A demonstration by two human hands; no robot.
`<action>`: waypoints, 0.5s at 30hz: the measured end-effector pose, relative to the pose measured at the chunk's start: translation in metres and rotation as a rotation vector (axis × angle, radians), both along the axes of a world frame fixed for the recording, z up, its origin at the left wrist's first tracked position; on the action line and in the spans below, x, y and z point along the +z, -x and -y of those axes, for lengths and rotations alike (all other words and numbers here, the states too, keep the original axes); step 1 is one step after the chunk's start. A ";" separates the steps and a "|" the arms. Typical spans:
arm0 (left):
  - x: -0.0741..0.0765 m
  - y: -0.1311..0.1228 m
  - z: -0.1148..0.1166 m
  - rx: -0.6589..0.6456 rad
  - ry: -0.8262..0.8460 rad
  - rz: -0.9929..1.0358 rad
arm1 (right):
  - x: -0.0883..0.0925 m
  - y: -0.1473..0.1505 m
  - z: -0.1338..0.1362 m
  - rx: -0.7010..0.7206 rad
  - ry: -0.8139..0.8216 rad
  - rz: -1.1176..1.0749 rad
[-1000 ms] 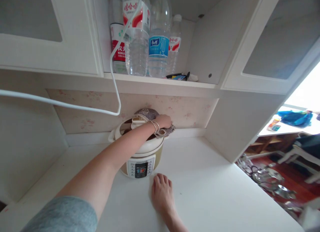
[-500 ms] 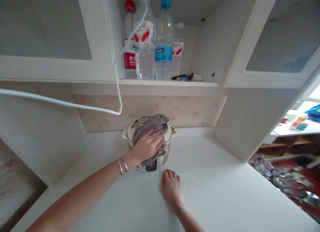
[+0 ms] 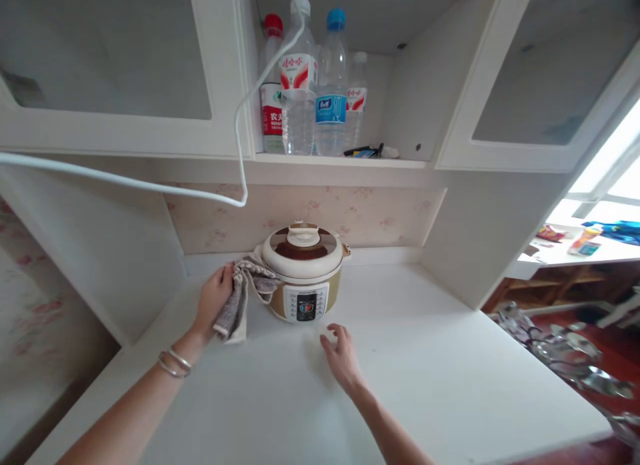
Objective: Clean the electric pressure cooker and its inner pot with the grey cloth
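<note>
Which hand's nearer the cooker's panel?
Right. The right hand is just in front of the panel, slightly to its right, not touching. The left hand is farther off to the left, gripping the cloth by the cooker.

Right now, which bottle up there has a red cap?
The leftmost bottle has the red cap. The blue-labelled bottle has a blue cap; the other two bottles have white caps.
</note>
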State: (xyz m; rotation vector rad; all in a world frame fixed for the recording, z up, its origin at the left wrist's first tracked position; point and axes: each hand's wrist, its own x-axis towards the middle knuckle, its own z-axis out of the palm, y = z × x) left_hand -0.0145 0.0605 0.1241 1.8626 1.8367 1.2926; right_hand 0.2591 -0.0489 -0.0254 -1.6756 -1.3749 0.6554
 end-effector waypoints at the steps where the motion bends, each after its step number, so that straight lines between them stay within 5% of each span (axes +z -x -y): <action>1: -0.007 0.000 0.012 0.000 0.028 0.029 | 0.009 0.010 0.009 0.059 0.026 -0.182; 5: -0.045 -0.032 0.065 -0.125 0.122 0.118 | 0.048 0.058 0.040 0.438 0.043 -0.756; 7: -0.065 -0.058 0.089 -0.286 0.185 0.133 | 0.059 0.077 0.046 0.489 0.003 -0.920; 12: -0.101 -0.092 0.119 -0.640 0.332 0.348 | 0.045 0.075 0.049 0.196 0.084 -1.132; 15: -0.114 -0.083 0.115 -0.655 0.420 0.567 | 0.031 0.048 0.057 0.069 0.225 -1.257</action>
